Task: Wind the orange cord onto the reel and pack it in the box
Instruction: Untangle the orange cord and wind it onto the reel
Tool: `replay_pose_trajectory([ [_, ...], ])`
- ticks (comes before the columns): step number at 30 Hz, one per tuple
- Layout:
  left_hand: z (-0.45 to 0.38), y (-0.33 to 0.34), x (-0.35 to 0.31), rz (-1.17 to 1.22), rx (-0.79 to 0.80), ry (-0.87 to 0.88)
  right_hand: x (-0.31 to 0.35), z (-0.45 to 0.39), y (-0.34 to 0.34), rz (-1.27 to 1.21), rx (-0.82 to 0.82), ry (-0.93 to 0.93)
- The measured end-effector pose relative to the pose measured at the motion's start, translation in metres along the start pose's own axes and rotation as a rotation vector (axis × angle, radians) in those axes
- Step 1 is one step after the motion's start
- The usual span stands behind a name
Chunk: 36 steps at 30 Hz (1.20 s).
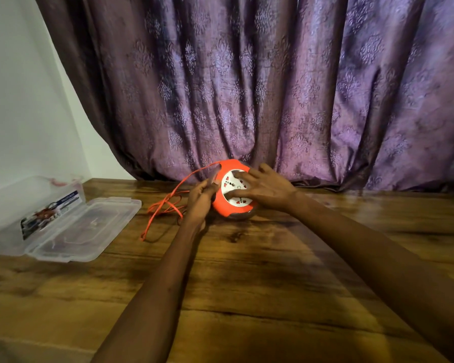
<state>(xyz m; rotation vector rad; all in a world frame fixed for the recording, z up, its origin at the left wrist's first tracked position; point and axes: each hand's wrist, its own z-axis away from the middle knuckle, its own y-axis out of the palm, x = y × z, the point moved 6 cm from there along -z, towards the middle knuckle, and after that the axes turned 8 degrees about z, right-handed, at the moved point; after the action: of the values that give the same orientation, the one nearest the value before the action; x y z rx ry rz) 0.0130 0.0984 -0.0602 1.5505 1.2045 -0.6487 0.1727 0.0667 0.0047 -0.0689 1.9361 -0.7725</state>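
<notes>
The round orange reel [224, 208] with a white socket face is tilted on edge on the wooden table, near the curtain. My right hand [262, 188] lies spread over the socket face and grips the reel. My left hand [201, 199] is at the reel's left side, fingers closed on the orange cord [165, 203]. The cord runs from the reel's top down to loose loops on the table at the left. A clear plastic box [24, 203] stands open at the far left, its lid [89, 226] lying flat beside it.
A purple patterned curtain [273, 87] hangs right behind the reel, down to the table's back edge. A white wall [19, 100] is at the left. The wooden table [247, 271] stretches bare toward me.
</notes>
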Motion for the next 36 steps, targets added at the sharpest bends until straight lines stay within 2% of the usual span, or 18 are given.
replay_pose_trajectory([
  [3,0.002,0.007,0.001,0.012,0.043,0.022,-0.006,-0.002,0.007,-0.024,0.058,0.173],
  [6,0.006,0.015,0.007,0.042,0.041,-0.003,-0.014,-0.001,0.013,-0.263,0.081,0.508],
  [8,0.008,0.018,0.008,0.053,0.013,-0.002,-0.017,0.004,0.021,-0.509,0.112,0.777],
  [11,0.01,0.021,0.005,0.026,-0.014,0.042,-0.014,0.011,0.038,-1.039,0.165,1.149],
  [13,0.012,0.023,0.006,0.035,-0.005,0.05,-0.008,0.012,0.049,-1.291,0.146,1.276],
  [15,0.015,0.027,0.008,0.071,0.027,0.044,-0.003,0.013,0.054,-1.395,0.116,1.327],
  [20,0.018,0.037,0.006,-0.045,0.156,0.017,-0.008,0.024,0.056,-1.27,0.051,1.334],
  [24,0.015,0.029,0.007,-0.357,0.126,-0.051,-0.015,0.038,0.053,-1.107,0.05,1.352],
  [26,0.016,0.023,0.007,-0.37,0.067,-0.183,-0.022,0.042,0.049,-0.98,0.047,1.345],
  [28,0.018,0.02,0.005,-0.307,0.092,-0.32,-0.03,0.044,0.044,-0.856,0.027,1.308],
  [31,0.027,0.026,0.004,-0.28,0.308,-0.468,-0.041,0.046,0.037,-0.717,-0.029,1.236],
  [36,0.052,0.049,0.004,-0.302,0.649,-0.57,-0.051,0.042,0.028,-0.488,-0.047,1.126],
])
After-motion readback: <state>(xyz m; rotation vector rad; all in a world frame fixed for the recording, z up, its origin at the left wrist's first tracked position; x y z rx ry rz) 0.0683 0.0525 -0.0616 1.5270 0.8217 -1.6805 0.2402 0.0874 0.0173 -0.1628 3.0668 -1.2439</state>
